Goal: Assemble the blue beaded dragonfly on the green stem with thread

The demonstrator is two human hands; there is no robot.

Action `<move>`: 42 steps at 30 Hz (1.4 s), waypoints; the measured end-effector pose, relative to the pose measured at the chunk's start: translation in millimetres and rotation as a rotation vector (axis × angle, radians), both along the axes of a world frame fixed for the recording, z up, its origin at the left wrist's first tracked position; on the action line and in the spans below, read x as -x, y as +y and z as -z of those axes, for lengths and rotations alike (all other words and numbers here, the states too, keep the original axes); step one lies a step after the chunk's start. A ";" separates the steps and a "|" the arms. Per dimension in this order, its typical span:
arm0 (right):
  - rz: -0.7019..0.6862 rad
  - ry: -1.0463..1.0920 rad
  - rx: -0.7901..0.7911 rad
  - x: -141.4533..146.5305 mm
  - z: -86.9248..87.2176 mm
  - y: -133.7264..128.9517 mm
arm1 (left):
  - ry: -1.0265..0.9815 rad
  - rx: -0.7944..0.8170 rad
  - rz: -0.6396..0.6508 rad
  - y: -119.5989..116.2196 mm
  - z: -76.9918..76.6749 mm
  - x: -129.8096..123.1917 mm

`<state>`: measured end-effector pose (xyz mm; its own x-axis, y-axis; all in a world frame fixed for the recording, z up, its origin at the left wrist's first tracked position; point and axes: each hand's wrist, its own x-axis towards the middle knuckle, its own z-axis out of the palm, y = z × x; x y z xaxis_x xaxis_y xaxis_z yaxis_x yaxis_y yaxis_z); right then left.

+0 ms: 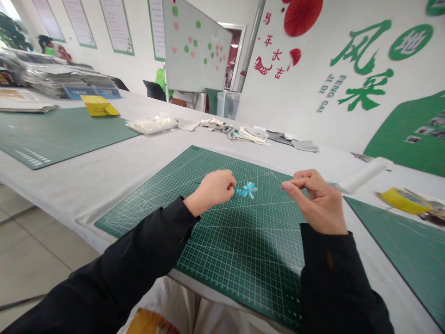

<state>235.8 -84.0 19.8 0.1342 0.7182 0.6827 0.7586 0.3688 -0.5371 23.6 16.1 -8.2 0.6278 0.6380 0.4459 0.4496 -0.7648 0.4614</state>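
A small blue-and-white flower-shaped ornament (249,189) hangs over the green cutting mat (222,241). My left hand (215,188) is closed on the ornament's thin blue tail, at its left side. To the right, apart from the ornament, my right hand (318,199) is raised with thumb and index finger pinched together. Whatever lies between those fingertips is too small to make out. Both hands are above the mat, and a shadow falls on it between my forearms.
Folded cloth pieces (250,134) and a plastic-wrapped packet (153,124) lie behind the mat. A white roll (365,175) and a yellow tape-like item (405,201) are at right. A yellow box (99,105) and stacked papers (52,74) stand at left.
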 end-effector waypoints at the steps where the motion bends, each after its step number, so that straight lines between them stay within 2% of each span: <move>1: 0.010 0.015 -0.023 -1.5 0.9 0.6 | -0.008 0.098 0.157 -2.6 -2.3 0.7; 3: 0.009 0.055 -0.053 -5.3 3.3 2.3 | -0.012 0.371 0.491 -6.9 -8.0 3.1; 4: 0.003 0.074 -0.059 -7.4 4.7 3.3 | -0.017 0.498 0.605 -8.3 -11.2 4.8; 5: -0.001 0.090 -0.060 -9.2 6.0 4.4 | -0.025 0.597 0.690 -9.3 -14.4 6.8; 7: -0.004 0.114 -0.037 -12.2 8.2 6.3 | -0.035 0.735 0.774 -9.7 -19.6 11.4; 10: -0.003 0.168 0.008 -15.6 11.8 8.7 | -0.091 0.866 0.792 -8.3 -22.9 17.6; 13: 0.048 0.248 0.051 -23.0 19.2 12.2 | -0.286 0.995 0.774 -7.2 -20.5 20.1; 15: 0.149 0.285 0.184 -31.3 26.1 15.3 | -0.481 1.085 0.759 -7.4 -17.7 18.2; 17: 0.294 0.268 0.364 -39.1 32.0 18.2 | -0.648 1.146 0.728 -8.3 -15.2 13.5; 18: 0.377 0.239 0.406 -41.4 33.7 19.3 | -0.708 1.168 0.704 -9.0 -14.1 10.4; 20: 0.489 0.207 0.337 -40.5 33.4 20.4 | -0.789 1.218 0.621 -10.4 -11.8 3.3; 21: 0.475 0.243 0.259 -36.7 31.4 20.2 | -0.817 1.250 0.579 -11.2 -10.5 -0.1; 22: 0.395 0.322 0.202 -30.8 28.4 19.5 | -0.841 1.274 0.546 -11.9 -9.1 -3.3; 24: 0.079 0.552 0.201 -14.8 20.9 16.7 | -0.869 1.299 0.508 -13.5 -6.1 -8.2; 26: -0.255 0.712 0.321 2.2 14.3 13.1 | -0.860 1.310 0.513 -15.6 -3.8 -11.0; 28: -0.450 0.739 0.459 14.2 11.3 10.4 | -0.837 1.310 0.531 -18.4 -3.0 -12.1; 32: -0.564 0.675 0.613 15.3 15.9 10.9 | -0.777 1.315 0.530 -24.5 -4.3 -12.3; 38: -0.724 0.631 0.634 5.7 19.4 10.9 | -0.697 1.323 0.572 -27.8 -4.7 -12.1; 42: -0.718 0.654 0.658 9.6 14.1 6.7 | -0.660 1.349 0.585 -28.1 -4.0 -12.3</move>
